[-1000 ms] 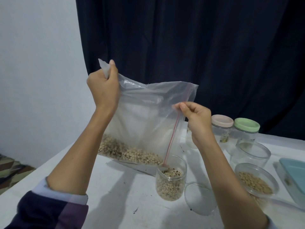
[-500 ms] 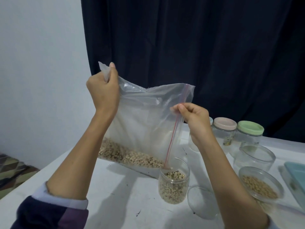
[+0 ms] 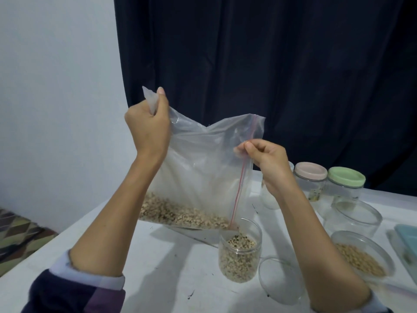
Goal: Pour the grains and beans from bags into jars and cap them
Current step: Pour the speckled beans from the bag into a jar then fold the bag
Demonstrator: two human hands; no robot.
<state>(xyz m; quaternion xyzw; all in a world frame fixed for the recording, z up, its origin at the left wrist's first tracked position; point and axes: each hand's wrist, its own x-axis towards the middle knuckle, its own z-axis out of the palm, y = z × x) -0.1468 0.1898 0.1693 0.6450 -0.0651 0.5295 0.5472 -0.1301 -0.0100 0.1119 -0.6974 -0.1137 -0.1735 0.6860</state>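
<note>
While the left hand [image 3: 147,129] grips the bag [image 3: 203,172] high at ten o'clock and the right hand [image 3: 268,163] pinches its zip edge, beans [image 3: 180,214] could, I reckon, overshoot the nearly full jar [image 3: 240,254] below at six o'clock.

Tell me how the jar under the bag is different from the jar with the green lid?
The jar under the bag has no lid, while the green-lidded jar is capped. The open jar is mostly full of pale beans; the green-lidded jar looks nearly empty. The open jar stands near the person, and the green-lidded jar stands farther back by the curtain. Both are clear, round and upright on the white table.
</note>
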